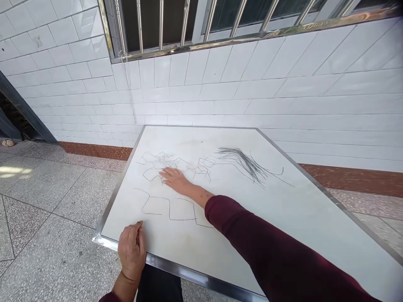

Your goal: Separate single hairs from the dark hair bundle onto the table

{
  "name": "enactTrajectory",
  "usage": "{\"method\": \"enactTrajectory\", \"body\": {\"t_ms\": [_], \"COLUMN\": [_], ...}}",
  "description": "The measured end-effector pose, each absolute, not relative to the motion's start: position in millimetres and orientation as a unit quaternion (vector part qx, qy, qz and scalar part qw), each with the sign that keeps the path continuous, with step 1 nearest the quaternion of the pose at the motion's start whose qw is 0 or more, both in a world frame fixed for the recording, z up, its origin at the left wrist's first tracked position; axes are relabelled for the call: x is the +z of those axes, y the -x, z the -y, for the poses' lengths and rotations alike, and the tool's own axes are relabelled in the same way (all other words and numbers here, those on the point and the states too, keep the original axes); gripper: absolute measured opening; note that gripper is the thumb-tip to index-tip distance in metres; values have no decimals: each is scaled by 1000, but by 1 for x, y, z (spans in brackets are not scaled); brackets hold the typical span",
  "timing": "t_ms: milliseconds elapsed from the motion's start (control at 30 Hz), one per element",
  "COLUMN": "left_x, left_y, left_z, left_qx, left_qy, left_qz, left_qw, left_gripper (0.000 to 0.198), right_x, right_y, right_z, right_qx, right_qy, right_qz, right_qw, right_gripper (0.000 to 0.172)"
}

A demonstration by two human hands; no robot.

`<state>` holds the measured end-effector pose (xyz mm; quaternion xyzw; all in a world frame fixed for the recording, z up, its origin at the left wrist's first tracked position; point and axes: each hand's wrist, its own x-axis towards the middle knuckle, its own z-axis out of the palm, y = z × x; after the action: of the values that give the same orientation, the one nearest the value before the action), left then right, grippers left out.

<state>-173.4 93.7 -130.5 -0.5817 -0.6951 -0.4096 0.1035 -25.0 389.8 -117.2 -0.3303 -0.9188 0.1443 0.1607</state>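
Dark lines lie toward the desk's far side; the right hand covers some, fingers slightly apart. At the desk's near edge, the left hand curls, fingers together, grip unclear. Rubbing could smear lines.

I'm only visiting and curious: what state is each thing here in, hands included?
Right hand: open, palm down over tangled strands.
Left hand: curled at the table's near edge; whether it holds anything is unclear.
Dark strand bundle: bunched, curved.
Near strand: bent into squarish zigzags.
Table: standing by the wall, strands on top.
Cord: hanging from the window bars.
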Motion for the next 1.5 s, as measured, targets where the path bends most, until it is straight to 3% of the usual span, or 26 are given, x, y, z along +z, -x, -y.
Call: {"method": "enactTrajectory", "body": {"t_ms": [367,700,1200,1500], "left_x": [-133,-134,-132,-135], "left_y": [170,170,169,169], "left_z": [-93,-93,-93,-93], "left_qx": [-412,-408,-405,-405], "left_qy": [581,584,589,588], "left_qz": [693,693,687,689], "left_qw": [110,114,129,122], "left_gripper": [24,25,25,25], "right_x": [-110,-94,-79,-81], "right_y": [11,64,70,78], "right_z": [-430,-389,-367,-377], "right_qx": [105,185,202,188], "right_qy": [448,419,498,525], "right_qz": [865,876,840,825], "right_qw": [199,152,75,87], "right_gripper": [41,10,11,7]}}
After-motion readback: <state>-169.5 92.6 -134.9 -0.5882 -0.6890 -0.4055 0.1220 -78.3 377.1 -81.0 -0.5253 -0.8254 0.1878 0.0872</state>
